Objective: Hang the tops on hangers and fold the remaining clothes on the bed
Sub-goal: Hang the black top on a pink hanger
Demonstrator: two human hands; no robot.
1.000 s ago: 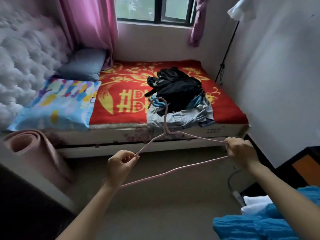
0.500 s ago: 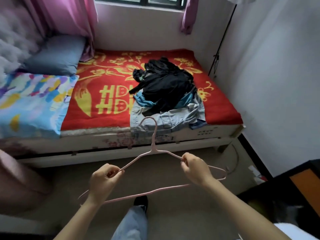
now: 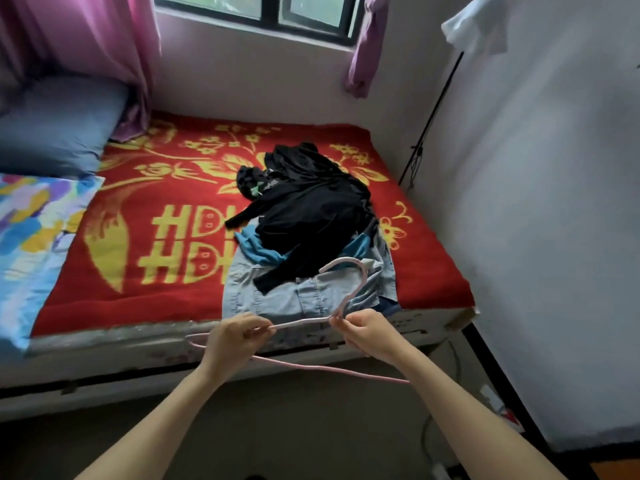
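Compared with half a second ago, the two hands are closer to each other and closer to the bed [image 3: 121, 358]. The right hand [image 3: 367, 332] has slid from the right arm of the pink hanger [image 3: 301, 322] to its neck and pinches it there, just under the hook. The left hand [image 3: 235, 341] pinches the upper left arm of the hanger as before. The hanger is now over the near edge of the bed, and its hook lies in front of the denim garment [image 3: 277, 296].

The hanger is a thin wire with a smooth pink coating, triangular, with a rounded hook. The pile of clothes lies on the right part of the red blanket [image 3: 138, 282], which is thick and carries yellow flowers and characters. A crumpled black top [image 3: 311, 216] is uppermost, a teal garment [image 3: 258, 249] is under it, and the pale, stiff denim is lowest, touching the near edge.
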